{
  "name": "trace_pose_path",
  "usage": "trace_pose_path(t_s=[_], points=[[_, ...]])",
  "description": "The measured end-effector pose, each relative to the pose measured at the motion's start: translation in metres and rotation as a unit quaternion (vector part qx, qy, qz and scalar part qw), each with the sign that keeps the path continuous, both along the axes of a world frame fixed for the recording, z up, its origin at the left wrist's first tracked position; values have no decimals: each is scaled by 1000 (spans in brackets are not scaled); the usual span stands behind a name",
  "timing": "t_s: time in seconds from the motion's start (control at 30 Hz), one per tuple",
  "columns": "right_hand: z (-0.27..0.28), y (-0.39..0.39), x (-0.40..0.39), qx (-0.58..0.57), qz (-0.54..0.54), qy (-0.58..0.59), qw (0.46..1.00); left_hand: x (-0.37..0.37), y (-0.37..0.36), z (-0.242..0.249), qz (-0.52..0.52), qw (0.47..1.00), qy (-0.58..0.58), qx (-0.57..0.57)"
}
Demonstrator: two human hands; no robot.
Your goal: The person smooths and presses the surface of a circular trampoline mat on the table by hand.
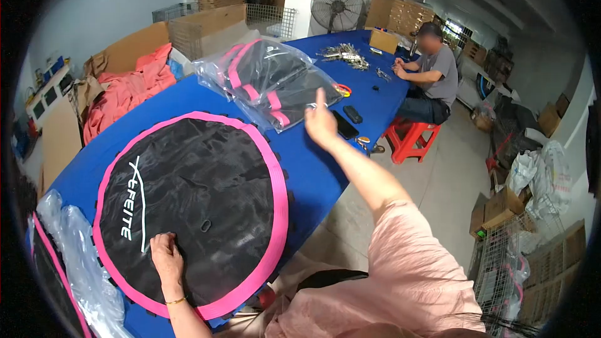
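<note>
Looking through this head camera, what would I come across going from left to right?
Crumpled clear plastic → the wearer's left hand → a small dark oval loop → the wearer's right hand → a red stool → a wire basket.

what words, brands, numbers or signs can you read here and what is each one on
"XtFEITE", in white on the round black mat with the pink border; the first letter is stylised, probably an X.
White lettering on the folded black-and-pink piece in clear plastic: too small to read.
Reddish print on the white plastic sack: too blurred to read.
</note>
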State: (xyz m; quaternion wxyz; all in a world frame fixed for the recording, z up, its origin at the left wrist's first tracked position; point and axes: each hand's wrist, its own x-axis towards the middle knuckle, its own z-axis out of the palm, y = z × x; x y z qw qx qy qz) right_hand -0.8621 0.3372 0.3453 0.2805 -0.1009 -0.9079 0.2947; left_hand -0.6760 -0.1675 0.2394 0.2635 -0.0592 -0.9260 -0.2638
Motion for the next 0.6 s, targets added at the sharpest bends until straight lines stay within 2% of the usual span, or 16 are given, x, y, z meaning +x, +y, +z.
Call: trace_pose_path(t_s=[0.07, 0.1, 0.17, 0.2, 0.23, 0.27, 0.4, 0.43, 0.47, 0.53, 0.6], points=[[-8, 58, -24, 46, -78, 62, 994, 1, 0, 1, 5, 1000, -8, -4], [-21, 92, -45, -28, -89, 40, 995, 2, 2, 4, 5, 1000, -10, -5], [-16, 105, -40, -154, -94, 41, 983, 4, 2, 3, 3, 1000, -14, -7], [13, 84, -16, -230, -85, 32, 969, 3, 2, 4, 8, 1000, -8, -4], [-20, 106, -46, -146, -83, 66, 984, 4, 4, 7, 9, 1000, -14, -5], [-4, 77, -21, -176, -21, 40, 983, 2, 5, 6, 10, 1000, -13, -6], [-73, 40, -24, -78, 11, 9, 997, 2, 4, 4, 15, 1000, -12, -14], [-71, 23, -8, -127, 35, -14, 991, 3, 3, 3, 18, 1000, -8, -21], [-87, 23, -11, -51, 28, -6, 998, 2, 1, 1, 19, 1000, -6, -24], [-87, 24, -6, 26, 50, 19, 998, 1, 1, 0, 17, 1000, -11, -22], [-67, 45, -17, -4, 58, -24, 998, 1, 0, 0, 11, 1000, -10, -23]])
